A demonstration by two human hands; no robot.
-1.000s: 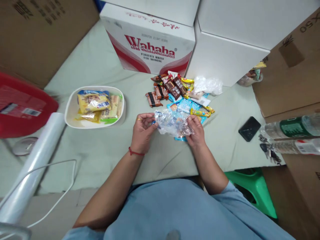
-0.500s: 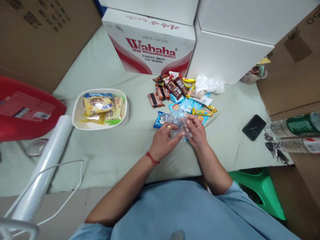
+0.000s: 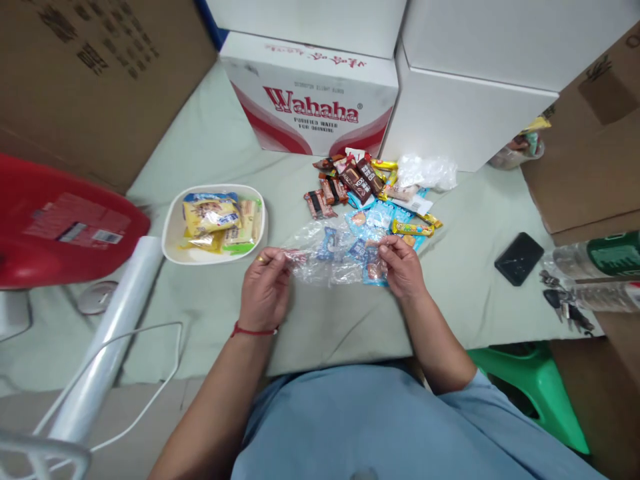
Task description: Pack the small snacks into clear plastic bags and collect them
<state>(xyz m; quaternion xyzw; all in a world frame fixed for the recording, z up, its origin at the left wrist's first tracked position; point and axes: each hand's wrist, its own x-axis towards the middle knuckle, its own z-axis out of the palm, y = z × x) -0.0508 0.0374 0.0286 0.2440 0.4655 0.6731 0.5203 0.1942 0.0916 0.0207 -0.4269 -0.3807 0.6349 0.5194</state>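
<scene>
Head view: plastic film between both grips

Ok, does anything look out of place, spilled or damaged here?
Nothing looks spilled or plainly damaged. The keys seem slightly oddly placed, near the edge of the table; the snack pile is jumbled, and the clear plastic being held is wrinkled.

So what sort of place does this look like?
Probably a storeroom or packing corner, though I can't be sure: a white-and-red cardboard Wahaha water carton and large brown cardboard boxes crowd a table covered in pale green cloth.
</scene>
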